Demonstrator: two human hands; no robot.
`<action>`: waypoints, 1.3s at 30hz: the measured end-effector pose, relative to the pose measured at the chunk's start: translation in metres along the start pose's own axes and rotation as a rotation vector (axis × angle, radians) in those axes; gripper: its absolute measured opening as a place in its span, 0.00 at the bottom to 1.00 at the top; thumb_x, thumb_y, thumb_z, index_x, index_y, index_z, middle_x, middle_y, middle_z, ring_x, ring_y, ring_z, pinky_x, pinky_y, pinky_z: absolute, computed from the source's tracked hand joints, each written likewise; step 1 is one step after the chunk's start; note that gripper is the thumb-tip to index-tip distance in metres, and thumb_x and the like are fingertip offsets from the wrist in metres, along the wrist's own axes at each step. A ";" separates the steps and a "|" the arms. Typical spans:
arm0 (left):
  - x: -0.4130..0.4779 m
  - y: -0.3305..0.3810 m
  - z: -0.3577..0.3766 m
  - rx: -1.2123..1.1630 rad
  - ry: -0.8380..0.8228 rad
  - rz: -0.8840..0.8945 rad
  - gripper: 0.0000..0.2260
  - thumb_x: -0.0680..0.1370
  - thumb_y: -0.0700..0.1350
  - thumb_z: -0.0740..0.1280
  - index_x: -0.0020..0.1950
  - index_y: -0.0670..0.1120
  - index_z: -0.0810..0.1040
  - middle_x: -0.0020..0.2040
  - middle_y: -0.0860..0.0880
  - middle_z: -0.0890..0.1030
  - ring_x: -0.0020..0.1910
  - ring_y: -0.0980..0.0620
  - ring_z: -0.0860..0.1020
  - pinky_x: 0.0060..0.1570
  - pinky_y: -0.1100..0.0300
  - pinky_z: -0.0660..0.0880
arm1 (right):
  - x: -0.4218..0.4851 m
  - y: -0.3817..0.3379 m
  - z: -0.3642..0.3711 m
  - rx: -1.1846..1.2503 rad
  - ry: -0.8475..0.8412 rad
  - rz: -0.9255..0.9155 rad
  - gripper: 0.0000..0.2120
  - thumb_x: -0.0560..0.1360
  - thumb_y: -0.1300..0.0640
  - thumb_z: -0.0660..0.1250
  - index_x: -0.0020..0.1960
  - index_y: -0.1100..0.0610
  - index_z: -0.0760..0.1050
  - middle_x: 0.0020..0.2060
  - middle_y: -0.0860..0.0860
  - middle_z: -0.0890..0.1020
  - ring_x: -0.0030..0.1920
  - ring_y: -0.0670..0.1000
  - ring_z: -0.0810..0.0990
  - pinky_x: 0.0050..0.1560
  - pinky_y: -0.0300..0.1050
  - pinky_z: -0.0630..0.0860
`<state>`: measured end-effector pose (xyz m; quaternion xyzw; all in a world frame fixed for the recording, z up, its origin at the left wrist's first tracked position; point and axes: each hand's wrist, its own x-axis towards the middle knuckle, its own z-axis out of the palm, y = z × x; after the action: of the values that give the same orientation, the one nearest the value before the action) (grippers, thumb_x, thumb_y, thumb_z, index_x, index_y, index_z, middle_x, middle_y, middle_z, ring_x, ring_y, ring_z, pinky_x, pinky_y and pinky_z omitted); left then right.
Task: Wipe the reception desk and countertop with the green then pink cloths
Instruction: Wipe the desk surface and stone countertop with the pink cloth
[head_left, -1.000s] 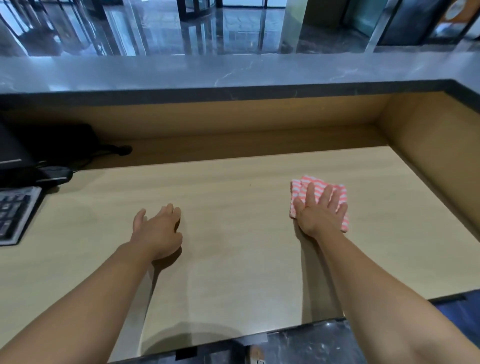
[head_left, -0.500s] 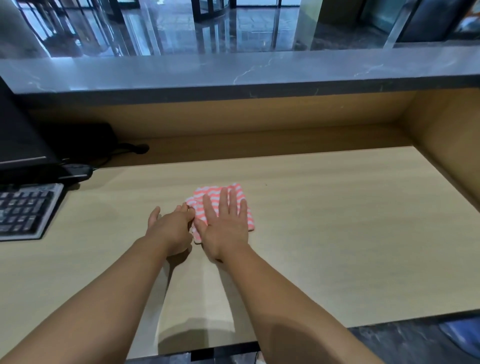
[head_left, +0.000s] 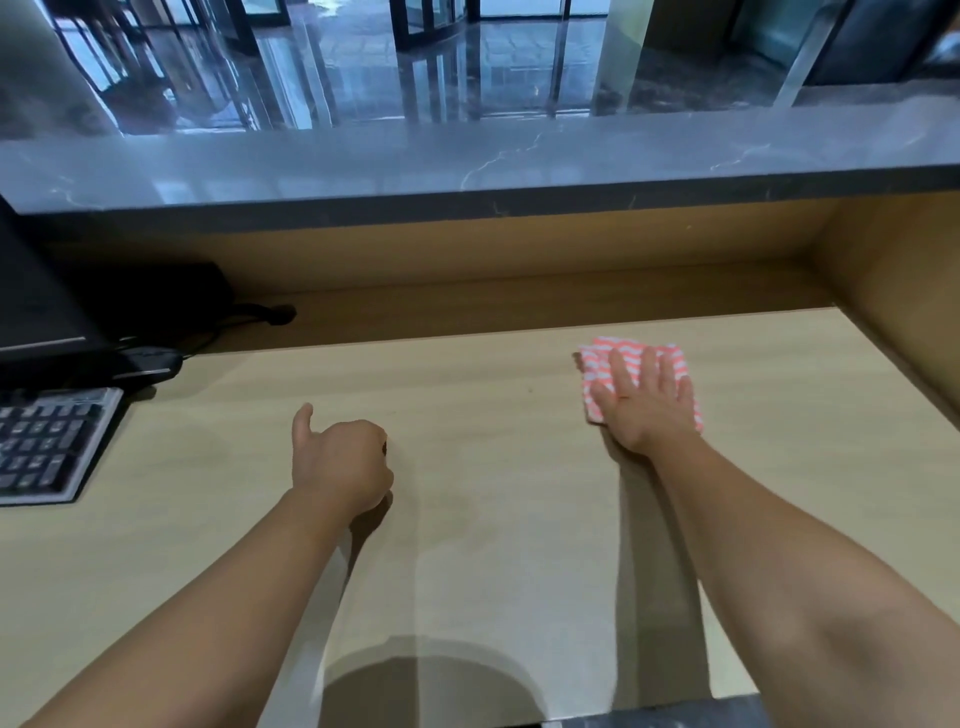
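Head view, starting at the far left: the keyboard (head_left: 47, 447) sits at the edge of the reception desk (head_left: 493, 519), with a dark monitor base behind it. My left hand (head_left: 337, 462) comes next, resting on the wood near the middle. Its fingers are curled under into a fist, the thumb sticks up, and it holds nothing.

Further right, close to the desk's back edge and not far from the right side wall, lies the pink cloth (head_left: 597, 364). My right hand (head_left: 649, 405) is spread flat on it, fingers straight and slightly apart, pressing it down rather than gripping it.

I judge the cloth to be light, thin and limp. It should slide easily on this smooth laminate, and it will bunch or unfold if I push from one corner. A flat palm over its middle is the best hold for wiping. To lift it, I would pinch a folded edge.

It is folded into a rough square with wavy pink and white stripes, its left and far edges showing past my fingers. The grey marble countertop (head_left: 467, 166) runs above. No green cloth is in sight.
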<state>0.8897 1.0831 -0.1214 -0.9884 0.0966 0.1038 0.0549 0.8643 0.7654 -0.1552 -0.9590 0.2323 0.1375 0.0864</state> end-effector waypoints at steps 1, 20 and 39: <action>0.003 -0.001 0.001 0.013 0.032 -0.012 0.12 0.77 0.44 0.56 0.37 0.50 0.75 0.35 0.53 0.79 0.38 0.55 0.76 0.73 0.47 0.42 | 0.004 0.008 -0.003 0.003 -0.006 0.027 0.29 0.82 0.38 0.41 0.79 0.45 0.37 0.78 0.54 0.36 0.77 0.57 0.33 0.75 0.58 0.35; 0.049 -0.010 -0.014 -0.117 -0.006 -0.017 0.18 0.80 0.53 0.59 0.69 0.50 0.67 0.70 0.51 0.68 0.70 0.54 0.66 0.72 0.45 0.43 | -0.001 -0.187 0.036 -0.073 0.095 -0.335 0.29 0.82 0.41 0.38 0.79 0.49 0.35 0.76 0.60 0.33 0.75 0.62 0.29 0.72 0.63 0.31; 0.096 0.022 -0.021 0.024 -0.216 -0.061 0.12 0.76 0.56 0.64 0.55 0.52 0.73 0.48 0.54 0.75 0.51 0.53 0.76 0.73 0.46 0.50 | 0.104 -0.018 -0.052 -0.106 -0.057 -0.002 0.28 0.82 0.43 0.41 0.72 0.54 0.68 0.71 0.60 0.68 0.72 0.61 0.62 0.74 0.59 0.48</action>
<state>0.9817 1.0421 -0.1233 -0.9731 0.0611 0.2071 0.0798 0.9733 0.7256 -0.1357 -0.9582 0.2211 0.1767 0.0420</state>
